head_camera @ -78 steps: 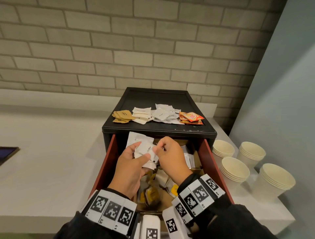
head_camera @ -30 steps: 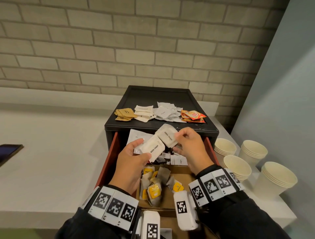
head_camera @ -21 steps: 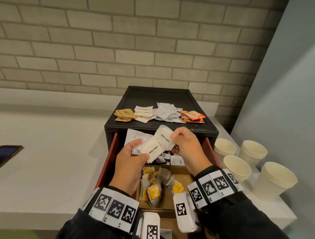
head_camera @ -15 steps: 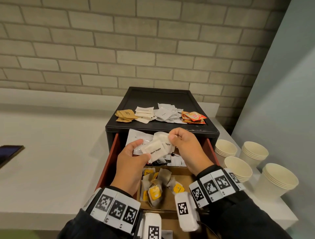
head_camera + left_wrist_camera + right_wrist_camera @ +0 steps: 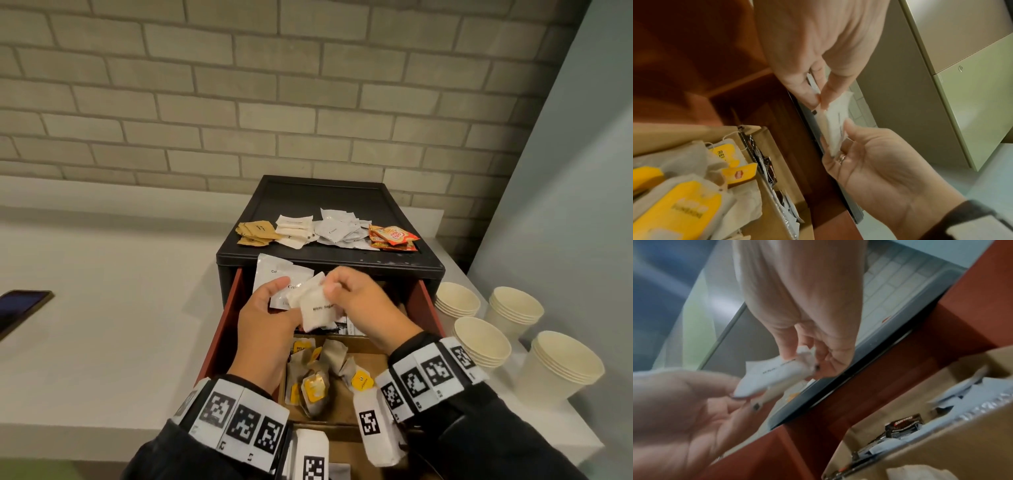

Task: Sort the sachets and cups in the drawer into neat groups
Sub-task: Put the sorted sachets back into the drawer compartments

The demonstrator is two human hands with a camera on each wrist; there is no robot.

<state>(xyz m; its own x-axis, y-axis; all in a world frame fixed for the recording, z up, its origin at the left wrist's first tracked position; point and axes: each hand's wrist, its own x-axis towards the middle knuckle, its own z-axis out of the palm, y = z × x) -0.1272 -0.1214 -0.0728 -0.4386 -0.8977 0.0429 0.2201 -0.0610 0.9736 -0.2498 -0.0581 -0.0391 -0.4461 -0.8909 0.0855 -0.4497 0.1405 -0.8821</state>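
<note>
Both hands are over the open red-brown drawer [image 5: 224, 329]. My left hand [image 5: 287, 298] holds a small stack of white sachets: white sugar sachets [image 5: 320, 310] in front, larger white sachets [image 5: 277, 274] behind. My right hand [image 5: 337, 291] pinches the top edge of the front sugar sachet. The left wrist view shows the left hand [image 5: 818, 97] and right hand [image 5: 844, 138] on the sugar sachets [image 5: 835, 123]. In the right wrist view the right hand [image 5: 803, 353] crumples a corner of the sugar sachet [image 5: 772, 374].
Tea bags [image 5: 313, 387] with yellow tags lie in a cardboard compartment of the drawer. On the black cabinet top [image 5: 325, 198] lie brown [image 5: 253, 233], white [image 5: 294, 231], grey-white [image 5: 339, 229] and orange [image 5: 394, 238] sachet piles. Stacked paper cups [image 5: 479, 342] stand right. A phone [image 5: 20, 308] lies far left.
My right hand brought its white sugar sachet onto the one in my left hand; the two now sit stacked, held by both hands.
</note>
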